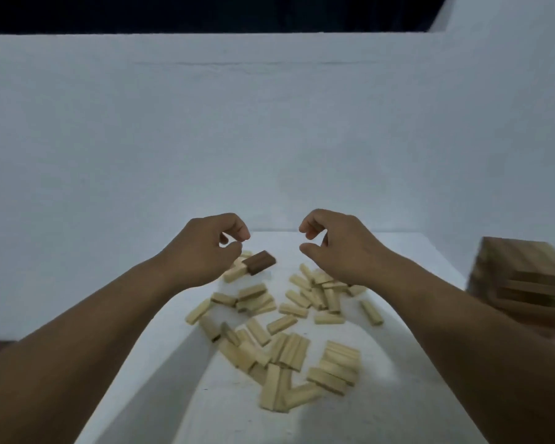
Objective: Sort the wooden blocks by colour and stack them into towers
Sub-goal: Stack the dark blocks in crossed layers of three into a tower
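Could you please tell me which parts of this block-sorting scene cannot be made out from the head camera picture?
- Stacked tower: blurred and cut off by the right edge, so its layers cannot be counted.
- Light blocks beneath the right hand: partly hidden by it.
- Left hand: whether its curled fingers pinch anything is unclear.
- Dark block: motion-blurred; whether it rests on or is above the blocks is unclear.

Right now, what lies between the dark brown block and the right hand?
In the head view, only bare white table lies between the dark brown block and the right hand. The nearest pale blocks sit under that hand.
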The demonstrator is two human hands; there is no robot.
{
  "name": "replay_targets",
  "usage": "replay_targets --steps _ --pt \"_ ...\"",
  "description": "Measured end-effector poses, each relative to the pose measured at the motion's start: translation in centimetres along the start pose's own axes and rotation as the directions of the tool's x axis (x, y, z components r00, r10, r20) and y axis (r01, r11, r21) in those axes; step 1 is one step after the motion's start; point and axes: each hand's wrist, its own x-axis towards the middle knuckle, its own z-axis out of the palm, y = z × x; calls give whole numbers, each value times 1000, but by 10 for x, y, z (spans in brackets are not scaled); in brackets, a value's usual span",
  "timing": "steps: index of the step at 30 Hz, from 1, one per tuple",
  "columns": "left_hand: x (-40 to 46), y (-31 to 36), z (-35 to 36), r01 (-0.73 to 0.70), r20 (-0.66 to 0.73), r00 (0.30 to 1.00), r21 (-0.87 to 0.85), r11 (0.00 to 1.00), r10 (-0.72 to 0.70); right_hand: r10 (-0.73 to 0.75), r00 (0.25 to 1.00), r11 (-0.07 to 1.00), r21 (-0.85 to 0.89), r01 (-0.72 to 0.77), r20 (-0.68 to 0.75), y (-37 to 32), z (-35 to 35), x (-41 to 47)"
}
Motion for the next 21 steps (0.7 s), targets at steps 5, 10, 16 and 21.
replay_targets --steps 5,10,16,21 --pt "18 -88 16 73 30 997 92 993 -76 50 980 995 -99 -32 192 15 74 44" --pt "43 -137 45 9 154 987 264 964 -52 33 932 989 -147 22 360 30 124 87" --pt "65 -151 68 -69 243 968 500 863 -63 31 922 897 -418 144 385 54 150 114" --pt "68 -160 71 -59 113 994 580 813 -8 24 930 905 -403 136 367 58 135 114"
